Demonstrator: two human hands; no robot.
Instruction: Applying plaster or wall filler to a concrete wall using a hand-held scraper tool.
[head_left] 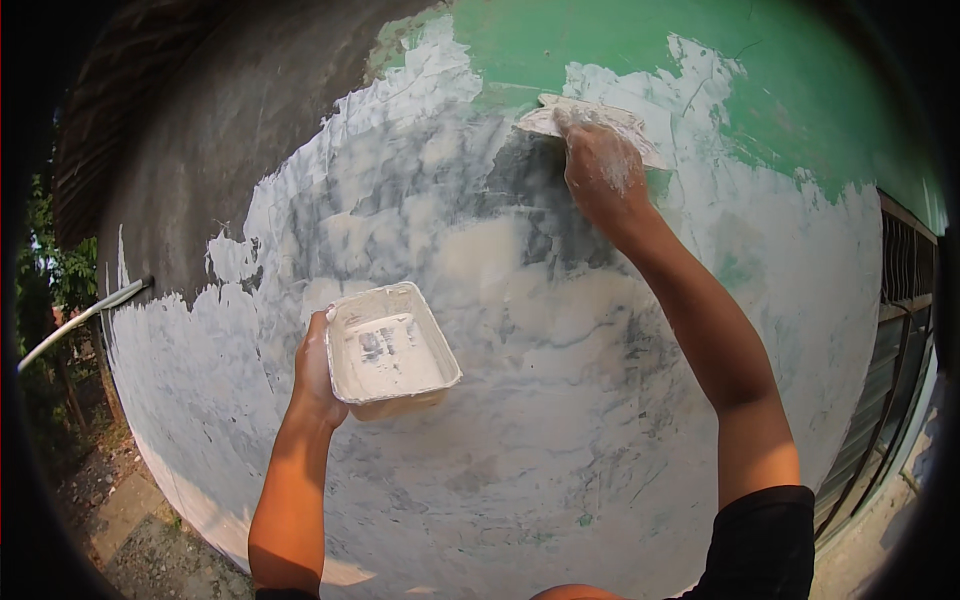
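My left hand (318, 372) grips the left side of a white rectangular plastic tub (393, 345), tilted so its inside shows. White paste coats its walls and floor. Up high, my right hand (607, 172) is closed on a putty knife (597, 118) with a wide blade smeared in white putty, held against the wall (480, 400). White dabs mark the back of that hand. Around the blade, green paint lies above, a dark grey unfilled patch (540, 175) below, and fresh white putty (690, 110) to the right.
Bare dark grey wall (230, 130) fills the upper left, green paint (800, 90) the upper right. A pale pipe (85, 318) sticks out at the left, near trees and rubble-strewn ground (150, 530). A barred window frame (905, 260) stands at the right edge.
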